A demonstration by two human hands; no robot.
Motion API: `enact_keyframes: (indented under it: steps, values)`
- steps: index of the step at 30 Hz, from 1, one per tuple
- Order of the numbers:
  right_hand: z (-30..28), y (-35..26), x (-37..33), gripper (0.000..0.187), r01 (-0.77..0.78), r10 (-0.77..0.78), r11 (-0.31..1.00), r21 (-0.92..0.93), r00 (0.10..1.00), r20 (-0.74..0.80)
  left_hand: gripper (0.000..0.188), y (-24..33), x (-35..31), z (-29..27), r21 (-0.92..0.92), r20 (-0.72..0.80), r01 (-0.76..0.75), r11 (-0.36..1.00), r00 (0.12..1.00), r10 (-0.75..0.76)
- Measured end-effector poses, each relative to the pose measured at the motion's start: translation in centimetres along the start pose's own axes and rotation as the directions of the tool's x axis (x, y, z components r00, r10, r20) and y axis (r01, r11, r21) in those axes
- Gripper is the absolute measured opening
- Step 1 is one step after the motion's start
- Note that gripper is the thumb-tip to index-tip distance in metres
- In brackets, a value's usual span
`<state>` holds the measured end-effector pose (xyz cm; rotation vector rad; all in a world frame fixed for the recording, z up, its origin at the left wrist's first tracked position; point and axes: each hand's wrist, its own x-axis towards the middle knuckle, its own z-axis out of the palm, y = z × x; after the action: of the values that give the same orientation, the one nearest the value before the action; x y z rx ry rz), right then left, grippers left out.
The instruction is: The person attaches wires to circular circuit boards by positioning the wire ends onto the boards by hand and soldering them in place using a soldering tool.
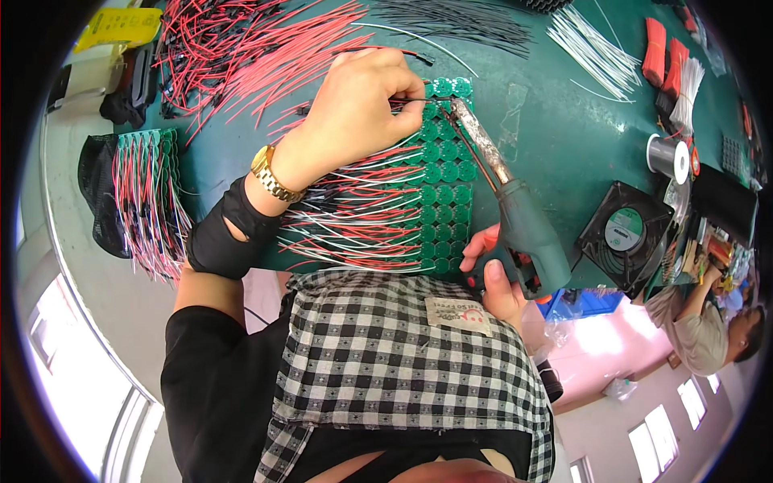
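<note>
My left hand pinches a thin black wire and holds its end at the top of a green panel of small round circuit boards. My right hand grips a green soldering gun. Its crusted metal tip points up to the same spot where the wire ends. Rows of red, white and black wires run leftward from the boards under my left wrist, which wears a gold watch.
Loose red wires, black wires and white wires lie at the far side of the green table. A stack of wired boards stands at left. A small black fan and a solder spool sit at right, near another person.
</note>
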<state>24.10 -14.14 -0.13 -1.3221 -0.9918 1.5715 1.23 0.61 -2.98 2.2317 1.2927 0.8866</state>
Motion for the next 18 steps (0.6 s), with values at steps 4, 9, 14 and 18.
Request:
enact_keyframes:
  steps: [4,9,14,18]
  values:
    - [0.11,0.14,-0.11,0.026,-0.031,0.03,0.999,-0.016,0.999,-0.021,0.008,-0.06,-0.12,0.14,-0.003,-0.025,-0.004,1.0,1.0,0.004]
    - [0.21,0.01,-0.15,0.023,-0.009,0.009,0.999,-0.035,1.0,-0.006,0.008,-0.01,-0.05,0.12,0.009,-0.018,-0.011,1.0,1.0,0.011]
    - [0.19,-0.23,-0.08,0.02,0.0,0.001,0.998,-0.056,1.0,0.029,0.005,0.02,-0.13,0.42,0.006,-0.037,0.022,1.0,0.999,-0.022]
    - [-0.01,0.29,-0.18,0.023,0.004,-0.003,0.998,-0.065,1.0,0.019,0.005,-0.09,-0.12,0.4,0.004,-0.042,0.007,1.0,0.999,-0.007]
